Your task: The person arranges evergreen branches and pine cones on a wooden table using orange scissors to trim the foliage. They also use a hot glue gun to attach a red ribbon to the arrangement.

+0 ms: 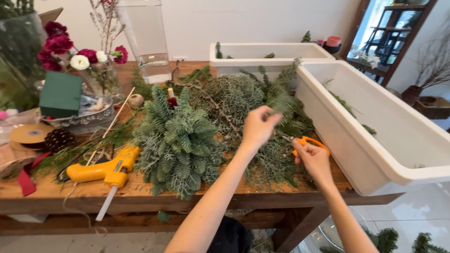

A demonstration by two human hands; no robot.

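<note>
From the head camera, the left hand [257,127] was pinched shut on a blurred sprig of evergreen [280,104], lifted just above the heap of loose conifer cuttings [234,100] at the centre of the wooden counter [140,189]. At about four o'clock from it, the right hand [313,159] was wrapped around the orange-handled scissors [307,141], whose blades pointed toward ten o'clock, at the sprig's stem. A dense fir bundle [180,140] lay at nine o'clock of the left hand, and a yellow glue gun [101,171] sat further out the same way, near the front edge. Two long white planter troughs [375,126] stood from twelve to three o'clock. Red and white flowers [70,51] and a green foam block [60,94] filled the far ten o'clock corner.

The blades looked to lie close to the left fingers, so I judged a careless snip could nick them; the glue gun's nozzle overhung the counter edge, and a knock from a forearm might tip it off.

The scissor blades were mostly buried in greenery, so whether they stood parted or together could not be told. The sprig was smeared by motion, and the clear vase [145,40] was cut off at the top.
</note>
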